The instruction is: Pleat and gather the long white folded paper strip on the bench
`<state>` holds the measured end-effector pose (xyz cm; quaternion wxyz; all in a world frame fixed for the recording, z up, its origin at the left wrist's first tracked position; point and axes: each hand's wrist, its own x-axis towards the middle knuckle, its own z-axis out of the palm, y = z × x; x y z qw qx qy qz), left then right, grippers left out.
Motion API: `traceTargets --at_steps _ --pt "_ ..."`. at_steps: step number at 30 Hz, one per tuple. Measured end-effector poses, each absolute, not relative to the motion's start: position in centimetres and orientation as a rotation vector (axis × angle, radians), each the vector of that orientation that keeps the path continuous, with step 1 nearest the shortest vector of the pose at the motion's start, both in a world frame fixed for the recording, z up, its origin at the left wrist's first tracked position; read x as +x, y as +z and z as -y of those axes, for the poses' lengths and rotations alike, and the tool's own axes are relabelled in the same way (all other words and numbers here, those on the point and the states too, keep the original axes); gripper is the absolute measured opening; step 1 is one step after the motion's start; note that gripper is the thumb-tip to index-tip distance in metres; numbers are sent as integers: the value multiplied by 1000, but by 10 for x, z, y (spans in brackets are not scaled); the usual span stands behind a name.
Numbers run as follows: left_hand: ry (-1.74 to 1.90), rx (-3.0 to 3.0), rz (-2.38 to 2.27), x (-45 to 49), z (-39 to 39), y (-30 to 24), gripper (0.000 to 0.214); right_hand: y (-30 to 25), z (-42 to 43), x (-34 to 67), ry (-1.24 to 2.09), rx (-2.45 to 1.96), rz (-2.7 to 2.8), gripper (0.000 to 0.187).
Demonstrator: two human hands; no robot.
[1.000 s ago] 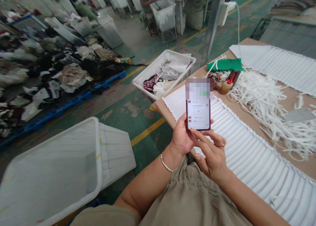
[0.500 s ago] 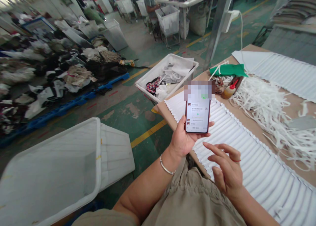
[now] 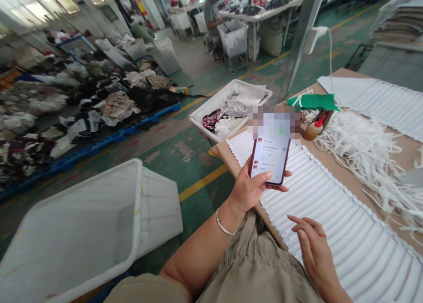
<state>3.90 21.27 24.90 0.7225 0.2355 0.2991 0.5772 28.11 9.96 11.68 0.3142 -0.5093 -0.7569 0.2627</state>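
A lit smartphone (image 3: 270, 155) in a dark red case rests in my left hand (image 3: 249, 186). The fingers wrap behind it and the thumb lies over the lower screen. Its top part is blurred out. My right hand (image 3: 313, 245) holds nothing and hovers lower right of the phone, fingers stretched out and slightly apart. Beneath both hands lies a row of overlapping white strip-like pieces (image 3: 333, 197), spread along the brown tabletop (image 3: 231, 155).
Left of me stands a big white bin (image 3: 158, 206); a smaller white bin (image 3: 194, 115) with fabric pieces is beyond the table corner. White strips (image 3: 363, 148), a green cloth (image 3: 312, 102) and a glue bottle (image 3: 313, 129) lie on the table. A metal post (image 3: 302, 38) rises behind. A person (image 3: 211, 18) sits farther off.
My left thumb has moved from the phone's edge onto its lower screen. My right hand has drawn down and away from the phone. The view has shifted slightly.
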Motion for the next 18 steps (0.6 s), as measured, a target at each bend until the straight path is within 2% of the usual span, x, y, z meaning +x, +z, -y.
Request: traceTargets --at_steps 11,18 --pt "1255 569 -638 42 -209 268 53 119 -105 273 760 -1355 1962 23" --pt "1178 640 -514 58 -222 280 51 98 -98 284 757 -1489 1842 33"
